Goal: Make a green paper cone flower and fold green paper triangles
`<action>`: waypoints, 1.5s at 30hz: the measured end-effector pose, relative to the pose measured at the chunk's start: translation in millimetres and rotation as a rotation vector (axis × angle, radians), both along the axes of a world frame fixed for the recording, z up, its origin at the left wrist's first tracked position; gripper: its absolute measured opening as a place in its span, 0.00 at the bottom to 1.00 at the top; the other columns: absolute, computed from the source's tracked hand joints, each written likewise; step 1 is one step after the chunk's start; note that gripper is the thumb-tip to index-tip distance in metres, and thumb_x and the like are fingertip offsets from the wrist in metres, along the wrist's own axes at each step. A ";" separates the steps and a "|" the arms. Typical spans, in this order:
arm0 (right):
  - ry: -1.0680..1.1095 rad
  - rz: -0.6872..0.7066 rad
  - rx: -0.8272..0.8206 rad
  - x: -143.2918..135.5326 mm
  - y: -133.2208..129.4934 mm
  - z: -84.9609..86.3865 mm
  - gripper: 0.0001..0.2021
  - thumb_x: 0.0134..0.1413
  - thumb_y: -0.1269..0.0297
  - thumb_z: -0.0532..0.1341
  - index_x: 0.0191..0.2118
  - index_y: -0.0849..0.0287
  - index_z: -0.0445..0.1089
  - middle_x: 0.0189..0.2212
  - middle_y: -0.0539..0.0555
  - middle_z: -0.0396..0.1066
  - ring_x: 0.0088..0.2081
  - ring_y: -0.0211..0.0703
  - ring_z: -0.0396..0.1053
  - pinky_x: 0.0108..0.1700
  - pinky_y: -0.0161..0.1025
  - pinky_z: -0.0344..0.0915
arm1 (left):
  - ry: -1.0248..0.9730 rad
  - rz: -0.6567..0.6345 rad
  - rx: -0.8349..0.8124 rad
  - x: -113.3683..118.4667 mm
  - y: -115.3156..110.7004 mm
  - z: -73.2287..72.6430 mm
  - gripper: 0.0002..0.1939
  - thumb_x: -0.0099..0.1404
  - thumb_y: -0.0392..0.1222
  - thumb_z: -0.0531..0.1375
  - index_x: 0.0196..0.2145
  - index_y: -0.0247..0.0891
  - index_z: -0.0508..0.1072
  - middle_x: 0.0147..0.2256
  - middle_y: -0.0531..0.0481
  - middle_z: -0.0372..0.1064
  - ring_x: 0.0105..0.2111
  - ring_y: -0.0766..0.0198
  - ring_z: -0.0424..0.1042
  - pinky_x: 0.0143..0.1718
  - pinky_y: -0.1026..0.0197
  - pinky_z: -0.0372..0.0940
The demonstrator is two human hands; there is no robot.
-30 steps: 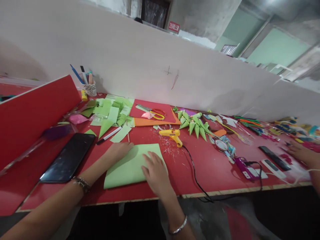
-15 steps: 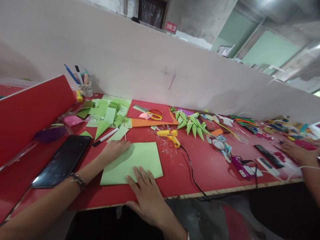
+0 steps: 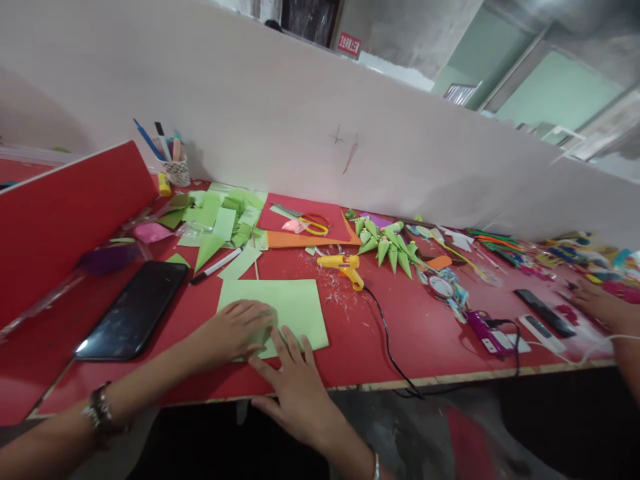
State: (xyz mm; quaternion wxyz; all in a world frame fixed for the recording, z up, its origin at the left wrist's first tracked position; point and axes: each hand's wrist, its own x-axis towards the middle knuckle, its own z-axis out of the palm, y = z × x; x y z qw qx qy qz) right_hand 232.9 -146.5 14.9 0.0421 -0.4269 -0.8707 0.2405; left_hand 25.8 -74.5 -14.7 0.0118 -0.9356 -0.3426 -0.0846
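A light green sheet of paper [image 3: 300,307] lies on the red tabletop before me. My left hand [image 3: 233,333] rests on its left part, fingers stretched out and slightly bent. Beside it, my right hand [image 3: 295,393] is spread, with its fingertips on the sheet's lower edge. The fingertips of both hands are close together, and neither hand grips anything. Beyond the sheet lie a white marker [image 3: 216,267], a narrow green paper strip [image 3: 241,262] and a yellow hot glue gun [image 3: 344,267] with a black cord.
A black phone [image 3: 135,310] lies to the left. Behind are cut green papers [image 3: 225,223], scissors [image 3: 315,225] on red paper, and green paper cones [image 3: 385,245]. A purple charger [image 3: 487,331] stands right, and another person's hand [image 3: 595,300] is at the far right.
My left hand has come from the sheet's upper left corner down and toward my right hand. My right hand has stayed almost in place. The view has shifted slightly.
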 end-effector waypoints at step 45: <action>-0.148 0.189 0.294 -2.1 51.9 -5.3 0.29 0.52 0.52 0.58 0.57 0.59 0.56 0.58 0.64 0.54 0.58 0.53 0.53 0.54 0.48 0.57 | -0.009 0.156 -0.337 -59.8 -28.3 14.6 0.35 0.56 0.59 0.56 0.59 0.52 0.52 0.60 0.49 0.51 0.58 0.54 0.54 0.57 0.50 0.50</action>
